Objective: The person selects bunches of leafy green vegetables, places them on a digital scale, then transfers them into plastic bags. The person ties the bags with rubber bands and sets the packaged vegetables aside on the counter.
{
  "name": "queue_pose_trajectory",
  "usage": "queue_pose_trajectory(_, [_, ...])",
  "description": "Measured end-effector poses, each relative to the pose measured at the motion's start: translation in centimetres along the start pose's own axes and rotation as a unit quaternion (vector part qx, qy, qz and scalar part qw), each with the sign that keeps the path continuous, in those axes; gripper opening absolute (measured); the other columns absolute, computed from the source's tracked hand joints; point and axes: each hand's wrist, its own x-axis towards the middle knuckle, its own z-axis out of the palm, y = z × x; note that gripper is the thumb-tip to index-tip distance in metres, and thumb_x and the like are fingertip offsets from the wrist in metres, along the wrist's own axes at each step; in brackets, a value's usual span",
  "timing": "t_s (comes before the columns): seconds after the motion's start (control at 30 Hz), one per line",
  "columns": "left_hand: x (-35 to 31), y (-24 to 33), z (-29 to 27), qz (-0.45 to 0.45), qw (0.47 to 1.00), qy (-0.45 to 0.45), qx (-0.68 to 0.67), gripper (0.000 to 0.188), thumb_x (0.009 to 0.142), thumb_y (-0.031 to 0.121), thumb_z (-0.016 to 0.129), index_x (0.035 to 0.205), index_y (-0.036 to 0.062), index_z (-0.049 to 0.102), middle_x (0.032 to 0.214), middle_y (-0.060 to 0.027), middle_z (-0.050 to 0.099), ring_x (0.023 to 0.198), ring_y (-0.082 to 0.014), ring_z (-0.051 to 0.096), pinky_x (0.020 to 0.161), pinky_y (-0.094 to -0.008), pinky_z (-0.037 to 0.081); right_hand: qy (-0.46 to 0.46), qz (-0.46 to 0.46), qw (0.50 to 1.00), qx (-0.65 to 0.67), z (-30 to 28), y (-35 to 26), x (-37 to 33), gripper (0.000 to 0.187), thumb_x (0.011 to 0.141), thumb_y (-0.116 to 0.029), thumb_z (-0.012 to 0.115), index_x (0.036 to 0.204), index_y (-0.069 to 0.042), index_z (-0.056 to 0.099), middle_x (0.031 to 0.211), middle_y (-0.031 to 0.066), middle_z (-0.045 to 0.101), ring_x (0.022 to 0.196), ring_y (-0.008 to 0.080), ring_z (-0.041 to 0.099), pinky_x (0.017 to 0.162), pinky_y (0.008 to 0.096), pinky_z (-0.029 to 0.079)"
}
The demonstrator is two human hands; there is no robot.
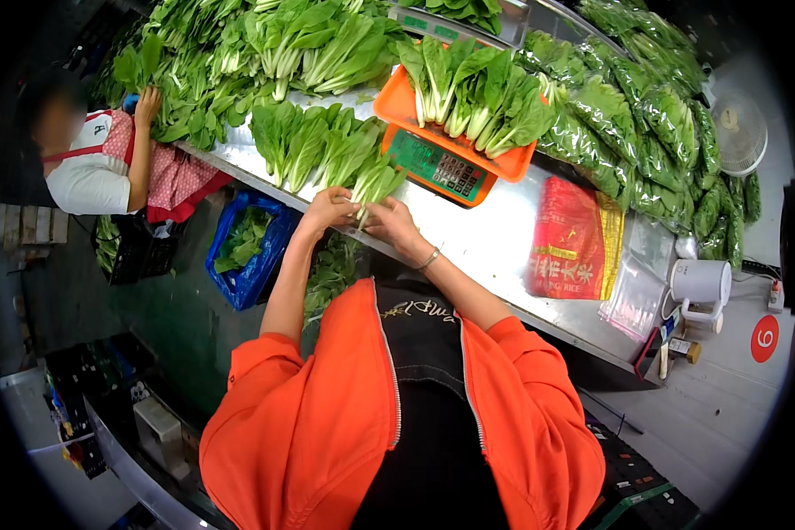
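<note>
Both hands meet over the near edge of the metal table. Between them is a small leafy green with pale stems, its leaves pointing away from me. My left hand has its fingers closed at the stem side. My right hand pinches the stem's lower end from the other side. A row of similar greens lies just beyond my left hand. Past my right hand stands an orange scale with a green display panel, and its orange tray bears several greens.
Loose greens pile up at the back left, near a co-worker's hand. Bagged greens are stacked at the right. A red-yellow sack, clear bags and white mug lie rightward. A blue-lined bin stands below left.
</note>
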Motion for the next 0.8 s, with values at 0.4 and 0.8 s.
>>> queue_pose_trajectory(0.4, [0.2, -1.7, -1.5, 0.099, 0.973, 0.116, 0.174, 0.028, 0.079, 0.012, 0.069, 0.100, -0.0013, 0.055, 0.085, -0.0107, 0.065, 0.076, -0.0190, 0.065, 0.065, -0.0294, 0.051, -0.004, 0.037, 0.999, 0.003, -0.4, -1.2, -2.0, 0.021, 0.084, -0.017, 0.066, 0.095, -0.001, 0.059, 0.082, 0.0035, 0.061, 0.068, 0.0088, 0.057, 0.059, 0.0219, 0.050])
queue_pose_trajectory(0.8, [-7.7, 8.3, 9.0, 0.231, 0.952, -0.044, 0.194, 0.028, 0.083, 0.008, 0.064, 0.107, -0.0042, 0.054, 0.086, -0.0115, 0.067, 0.081, -0.0118, 0.062, 0.069, -0.0262, 0.048, 0.027, -0.268, 0.956, -0.117, -1.1, -7.2, -8.5, 0.021, 0.085, -0.014, 0.065, 0.096, 0.004, 0.061, 0.080, 0.0061, 0.063, 0.066, 0.0099, 0.057, 0.061, 0.0238, 0.046])
